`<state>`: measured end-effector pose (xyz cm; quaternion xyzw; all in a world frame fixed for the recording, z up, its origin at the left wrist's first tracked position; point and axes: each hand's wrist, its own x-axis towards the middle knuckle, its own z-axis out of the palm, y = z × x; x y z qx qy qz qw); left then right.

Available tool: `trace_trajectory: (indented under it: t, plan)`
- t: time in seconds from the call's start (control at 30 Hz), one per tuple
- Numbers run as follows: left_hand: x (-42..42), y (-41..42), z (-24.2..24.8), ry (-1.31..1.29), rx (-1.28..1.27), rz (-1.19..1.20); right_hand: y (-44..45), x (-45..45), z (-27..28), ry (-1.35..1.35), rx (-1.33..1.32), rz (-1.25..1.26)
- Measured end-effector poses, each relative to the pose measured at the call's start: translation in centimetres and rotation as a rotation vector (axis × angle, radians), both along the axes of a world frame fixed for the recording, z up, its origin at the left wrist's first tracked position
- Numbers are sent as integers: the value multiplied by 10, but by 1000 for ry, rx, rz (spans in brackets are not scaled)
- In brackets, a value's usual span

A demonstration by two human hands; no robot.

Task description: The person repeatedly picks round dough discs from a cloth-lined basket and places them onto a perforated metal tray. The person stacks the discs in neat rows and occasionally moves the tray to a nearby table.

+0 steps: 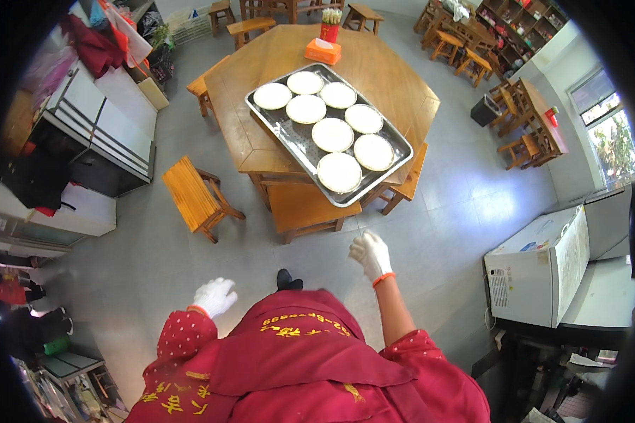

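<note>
My left hand (215, 297), in a white knitted glove with an orange cuff, hovers over the floor with nothing in it, its fingers somewhat apart. In a matching glove, my right hand (370, 256) is raised a little short of the table, fingers curled; nothing shows in it. Ahead of both hands a rectangular metal tray (291, 141) lies on the octagonal wooden table (233, 106), its near corner jutting past the edge. Several round white-filled bowls or dishes (333, 135) stand in the tray; their contents are too bright to make out.
A wooden stool (191, 193) stands left of the table, a bench (309, 206) under its near edge. An orange tissue box (323, 52) and red chopstick holder (330, 26) are on its far part. A white chest freezer (540, 264) stands right, cabinets (100, 121) left.
</note>
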<state>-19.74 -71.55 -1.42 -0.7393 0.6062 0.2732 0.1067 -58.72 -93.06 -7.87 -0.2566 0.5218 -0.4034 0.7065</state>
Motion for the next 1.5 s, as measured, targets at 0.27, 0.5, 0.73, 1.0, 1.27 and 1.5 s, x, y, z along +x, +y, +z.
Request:
trace_trajectory:
  t: [0.27, 0.5, 0.73, 1.0, 1.27, 1.5]
  plan:
    - [-15, -139, 22, 42, -91, -146, -141, 18, -24, 27, 96, -203]
    - [-56, -204, 32, 135, -121, 10, -172, 27, -43, 312, 156, -130]
    - [-45, -286, 31, 72, -306, 160, -187, -28, -25, 223, 158, 83]
    - [34, -382, -8, -9, -646, 576, -276, -138, 5, 591, 133, 429]
    - [28, -363, -67, 628, -493, 1123, -321, -169, -4, 98, -9, -78]
    - [-6, -316, -66, 1130, -592, 1443, -332, -138, 16, 104, -33, -50]
